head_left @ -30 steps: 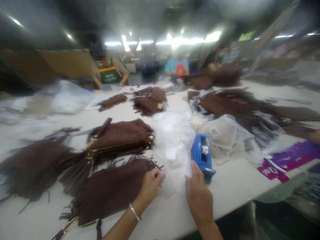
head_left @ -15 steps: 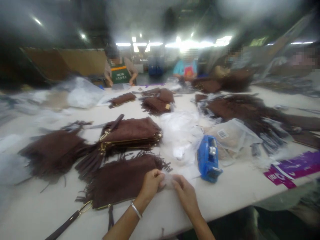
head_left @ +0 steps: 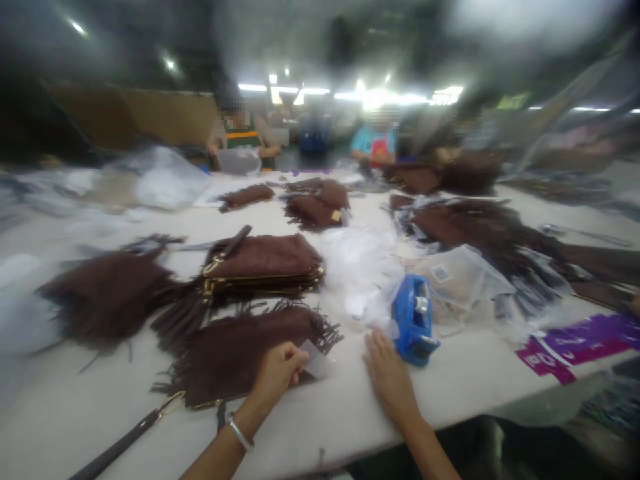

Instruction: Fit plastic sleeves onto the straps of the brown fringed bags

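Observation:
My left hand pinches a small piece of clear plastic between thumb and fingers. It hovers over the near right part of a dark brown fringed bag, which lies flat with a strap and gold ring at its lower left corner. My right hand has its fingers stretched out and low at the table, by the near edge of a pile of thin white plastic bags. Just right of those fingers stands a blue tape dispenser. Whether the fingertips touch the plastic, I cannot tell.
Stacked brown bags with gold zips lie behind, a fringed pile at left. Right of the dispenser are a clear bag with a barcode label and purple printed strips at the table edge. Co-workers stand across the table.
Both hands held the plastic piece together before. Now they are apart: the left moved left and slightly down with it, while the right let go and reached toward the white bags.

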Demonstrator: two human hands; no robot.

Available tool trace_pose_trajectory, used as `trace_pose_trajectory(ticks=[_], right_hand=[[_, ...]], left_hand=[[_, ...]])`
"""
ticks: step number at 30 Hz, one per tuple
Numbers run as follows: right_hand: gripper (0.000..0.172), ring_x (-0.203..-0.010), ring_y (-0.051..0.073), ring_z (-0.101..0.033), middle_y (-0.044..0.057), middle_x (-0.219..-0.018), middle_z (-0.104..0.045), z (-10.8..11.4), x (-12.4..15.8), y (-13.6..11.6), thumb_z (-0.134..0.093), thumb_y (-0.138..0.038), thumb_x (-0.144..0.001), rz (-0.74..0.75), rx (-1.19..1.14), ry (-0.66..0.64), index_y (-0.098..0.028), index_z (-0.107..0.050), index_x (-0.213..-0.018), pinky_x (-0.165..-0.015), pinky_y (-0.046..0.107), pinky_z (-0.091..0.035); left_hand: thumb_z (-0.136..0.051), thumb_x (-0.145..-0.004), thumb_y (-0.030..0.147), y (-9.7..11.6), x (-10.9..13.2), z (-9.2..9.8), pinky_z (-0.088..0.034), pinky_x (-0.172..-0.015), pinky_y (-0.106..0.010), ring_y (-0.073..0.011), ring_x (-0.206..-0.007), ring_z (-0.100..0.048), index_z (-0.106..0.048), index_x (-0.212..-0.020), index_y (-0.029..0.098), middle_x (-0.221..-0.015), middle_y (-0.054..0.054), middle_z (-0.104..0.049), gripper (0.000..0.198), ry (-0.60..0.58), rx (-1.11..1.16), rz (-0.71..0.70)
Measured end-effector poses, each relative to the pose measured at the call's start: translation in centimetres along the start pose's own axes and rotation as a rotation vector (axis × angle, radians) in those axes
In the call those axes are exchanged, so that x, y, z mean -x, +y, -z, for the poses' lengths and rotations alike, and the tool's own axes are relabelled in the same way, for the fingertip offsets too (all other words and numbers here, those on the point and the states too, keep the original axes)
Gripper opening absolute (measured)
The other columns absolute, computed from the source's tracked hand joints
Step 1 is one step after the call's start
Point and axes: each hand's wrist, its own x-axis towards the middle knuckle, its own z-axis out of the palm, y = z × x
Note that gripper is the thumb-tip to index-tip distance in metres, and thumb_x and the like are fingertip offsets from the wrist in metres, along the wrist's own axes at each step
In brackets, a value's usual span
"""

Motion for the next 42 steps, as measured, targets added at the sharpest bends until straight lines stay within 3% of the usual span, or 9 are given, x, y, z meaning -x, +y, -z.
trace_pose_trajectory(ticks=[6,10,15,18,23,27,31,37,42], right_hand=[[0.041,-0.132,0.032,-0.040,0.016,-0.141,-0.047,4.0,-0.5,-5.3,-0.046,-0.034,-0.093,-0.047,-0.265,0.069,-0.018,-0.051,-0.130,-0.105,0.053,-0.037],[0.043,-0.116,0.027,-0.054,0.010,-0.127,-0.059,6.0,-0.3,-12.2,-0.055,-0.040,-0.087,-0.128,-0.807,-0.220,-0.024,-0.053,-0.128,-0.099,0.042,-0.044],[0.029,-0.074,0.019,-0.059,0.001,-0.077,-0.065,4.6,-0.5,-17.6,-0.060,-0.046,-0.081,-0.351,-1.350,-0.529,-0.018,-0.066,-0.085,-0.069,0.028,-0.046],[0.033,-0.067,0.016,-0.053,0.000,-0.070,-0.061,4.0,-0.1,-19.4,-0.063,-0.049,-0.078,-0.385,-1.576,-0.613,-0.017,-0.066,-0.084,-0.063,0.025,-0.041],[0.044,-0.062,0.014,-0.052,0.002,-0.069,-0.062,3.4,1.8,-22.8,-0.068,-0.059,-0.070,-0.521,-1.727,-0.730,-0.017,-0.067,-0.082,-0.057,0.024,-0.039],[0.045,-0.063,0.015,-0.055,0.002,-0.072,-0.065,3.2,3.4,-25.2,-0.071,-0.057,-0.068,-0.538,-1.751,-0.853,-0.017,-0.067,-0.088,-0.059,0.025,-0.041],[0.032,-0.062,0.014,-0.054,-0.001,-0.068,-0.062,3.6,4.0,-25.5,-0.064,-0.049,-0.077,-0.317,-1.582,-0.996,-0.018,-0.063,-0.082,-0.060,0.024,-0.039],[0.025,-0.065,0.017,-0.055,-0.002,-0.068,-0.061,4.1,1.2,-23.7,-0.049,-0.043,-0.087,-0.165,-1.025,-0.771,-0.021,-0.059,-0.079,-0.061,0.026,-0.038],[0.023,-0.073,0.021,-0.062,0.001,-0.078,-0.067,3.4,-1.2,-25.9,-0.045,-0.042,-0.090,-0.010,-0.622,-0.605,-0.024,-0.056,-0.082,-0.065,0.030,-0.037]], left_hand=[[-0.061,-0.077,0.039,1.0,3.3,3.0,-0.030,-0.047,-0.021,-0.0101,-0.046,-0.044,-0.052,-0.062,0.018,-0.048,0.005,-0.050,0.027,0.058,-0.102,-0.086],[-0.061,-0.079,0.036,2.1,5.6,3.7,-0.030,-0.049,-0.022,-0.0100,-0.048,-0.045,-0.054,-0.062,0.018,-0.049,0.005,-0.049,0.026,0.073,-0.173,-0.159],[-0.067,-0.075,0.038,1.7,8.0,5.0,-0.035,-0.050,-0.022,-0.0102,-0.052,-0.047,-0.060,-0.075,0.016,-0.062,0.002,-0.056,0.023,0.015,0.158,-0.080],[-0.070,-0.072,0.039,0.8,9.3,6.0,-0.034,-0.050,-0.022,-0.0095,-0.051,-0.046,-0.064,-0.082,0.014,-0.062,0.001,-0.058,0.028,-0.042,0.338,-0.009],[-0.068,-0.073,0.045,-0.2,11.5,7.1,-0.029,-0.047,-0.022,-0.0089,-0.044,-0.043,-0.068,-0.076,0.012,-0.047,0.004,-0.048,0.033,0.038,0.396,0.074],[-0.071,-0.069,0.048,-1.8,13.4,8.2,-0.027,-0.044,-0.022,-0.0077,-0.041,-0.037,-0.065,-0.067,0.012,-0.045,0.005,-0.045,0.037,0.146,0.379,0.169],[-0.070,-0.070,0.048,-4.5,15.9,10.5,-0.024,-0.044,-0.021,-0.0069,-0.043,-0.034,-0.057,-0.062,0.015,-0.047,0.006,-0.044,0.037,0.261,0.279,0.171],[-0.064,-0.075,0.042,-6.5,19.4,13.8,-0.023,-0.046,-0.022,-0.0083,-0.045,-0.033,-0.048,-0.061,0.019,-0.048,0.008,-0.038,0.032,0.433,0.058,0.186],[-0.063,-0.076,0.027,-6.5,20.4,14.7,-0.027,-0.054,-0.024,-0.0108,-0.056,-0.040,-0.047,-0.061,0.019,-0.058,0.005,-0.044,0.023,0.518,-0.240,0.117]])
